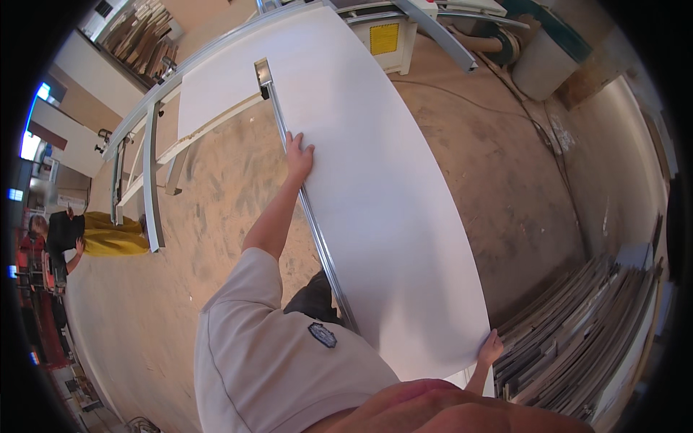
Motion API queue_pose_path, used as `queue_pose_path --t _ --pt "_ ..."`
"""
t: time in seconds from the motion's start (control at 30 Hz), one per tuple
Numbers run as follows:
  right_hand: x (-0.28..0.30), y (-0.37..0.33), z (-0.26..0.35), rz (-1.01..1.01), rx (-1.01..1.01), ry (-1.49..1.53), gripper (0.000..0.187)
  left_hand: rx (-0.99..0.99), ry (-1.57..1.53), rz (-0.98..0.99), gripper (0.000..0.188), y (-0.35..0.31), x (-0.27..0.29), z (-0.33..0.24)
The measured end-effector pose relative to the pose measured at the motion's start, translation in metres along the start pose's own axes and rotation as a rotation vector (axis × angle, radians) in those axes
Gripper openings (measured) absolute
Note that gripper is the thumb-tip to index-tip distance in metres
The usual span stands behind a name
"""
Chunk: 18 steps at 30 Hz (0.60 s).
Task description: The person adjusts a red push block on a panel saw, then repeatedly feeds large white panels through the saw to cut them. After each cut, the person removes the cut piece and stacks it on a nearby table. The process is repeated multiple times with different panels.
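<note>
Steadying the large white rectangular panel (375, 187) along the metal fence rail (310, 209), I press my left hand (298, 157) flat, fingers spread; my right hand (491, 348) clamps its near corner. Next, I judge, needs an even push.

A square yellow label (384, 38) is showing on the pale side of the machine cabinet (395, 45) at the top of the view, just beyond the far end of the big white panel (375, 187). Dark print is covering it, too small to make out.
</note>
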State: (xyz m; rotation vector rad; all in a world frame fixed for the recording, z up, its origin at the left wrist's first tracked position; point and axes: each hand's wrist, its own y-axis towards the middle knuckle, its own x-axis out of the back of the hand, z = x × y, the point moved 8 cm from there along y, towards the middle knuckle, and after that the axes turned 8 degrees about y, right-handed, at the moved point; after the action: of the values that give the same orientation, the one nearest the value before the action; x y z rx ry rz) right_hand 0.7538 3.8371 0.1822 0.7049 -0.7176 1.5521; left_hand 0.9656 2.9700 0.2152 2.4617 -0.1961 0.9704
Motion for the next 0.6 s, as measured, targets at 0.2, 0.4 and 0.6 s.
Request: queue_pose_path --t 0.2,0.4,0.6 --pt "0.004 -0.016 0.001 -0.135 0.147 0.129 0.041 -0.009 -0.052 -0.01 0.055 0.009 -0.001 0.009" --pt "-0.011 -0.01 -0.015 -0.095 0.075 0.122 0.04 0.015 -0.046 0.04 0.051 0.001 0.008 -0.007" --pt "-0.008 -0.016 -0.008 -0.131 0.123 -0.158 0.043 0.006 -0.027 -0.015 0.051 -0.006 0.001 0.006"
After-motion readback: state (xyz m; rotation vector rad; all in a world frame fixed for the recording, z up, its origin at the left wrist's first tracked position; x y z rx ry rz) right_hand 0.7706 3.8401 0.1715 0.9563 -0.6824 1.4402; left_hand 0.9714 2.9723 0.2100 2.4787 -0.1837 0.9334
